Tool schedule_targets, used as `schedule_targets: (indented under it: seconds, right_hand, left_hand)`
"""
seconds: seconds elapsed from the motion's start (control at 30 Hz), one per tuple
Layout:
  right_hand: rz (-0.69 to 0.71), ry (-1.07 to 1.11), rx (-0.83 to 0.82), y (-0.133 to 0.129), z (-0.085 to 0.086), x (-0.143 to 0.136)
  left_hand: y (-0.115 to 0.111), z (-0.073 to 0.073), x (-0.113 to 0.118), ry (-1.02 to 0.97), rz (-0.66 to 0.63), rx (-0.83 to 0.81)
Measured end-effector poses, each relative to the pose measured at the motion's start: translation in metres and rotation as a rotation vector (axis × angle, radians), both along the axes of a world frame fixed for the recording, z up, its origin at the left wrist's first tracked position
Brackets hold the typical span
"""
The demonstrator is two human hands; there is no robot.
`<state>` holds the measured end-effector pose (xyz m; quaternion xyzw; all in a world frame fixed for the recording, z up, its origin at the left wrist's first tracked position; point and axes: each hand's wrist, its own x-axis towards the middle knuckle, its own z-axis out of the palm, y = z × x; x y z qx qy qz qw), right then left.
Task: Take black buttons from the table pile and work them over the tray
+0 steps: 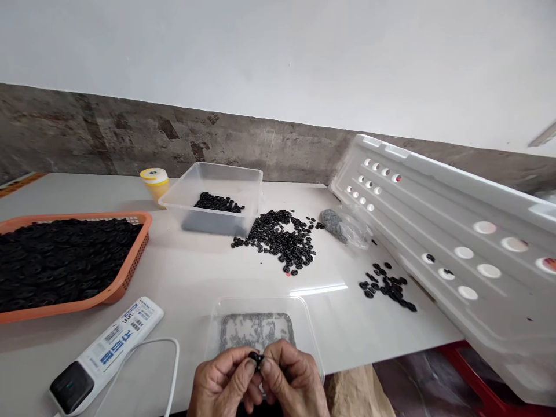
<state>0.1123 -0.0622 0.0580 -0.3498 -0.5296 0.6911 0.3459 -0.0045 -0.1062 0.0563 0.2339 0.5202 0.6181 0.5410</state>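
Thumb and fingers of my left hand [219, 379] pinch a small black round part [255, 357] at the bottom centre. My right hand [297, 379] grips the same part from the other side, so both fingertips meet around it. Its exact shape is mostly covered by the fingers. Just beyond and partly beneath my hands stands a shallow clear plastic box [310, 324] with many tiny grey pieces inside. Farther back, a loose heap of small black ring-like parts [282, 237] is spread on the white table [191, 278].
An orange basket [145, 231] full of black parts sits left. Behind are a clear bin [256, 191] and a yellow-white container [155, 184]. A power bank [108, 347] with cable lies front left. Right are a plastic bag [347, 226], scattered black parts [388, 286] and a leaning white panel [425, 214].
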Motion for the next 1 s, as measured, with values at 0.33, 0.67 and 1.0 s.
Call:
schedule_targets:
  seconds: [0.33, 0.67, 1.0]
  right_hand:
    - [0.055, 0.104, -0.085, 0.016, -0.004, 0.009]
    - [0.153, 0.352, -0.267, 0.015, -0.012, 0.006]
    - [0.126, 0.399, -0.357, 0.014, -0.024, -0.001]
  left_hand:
    - [0.007, -0.006, -0.007, -0.177, -0.054, -0.05]
    - [0.001, -0.003, -0.008, -0.331, -0.179, -0.09]
    - [-0.001, -0.006, -0.01, -0.297, -0.299, -0.071]
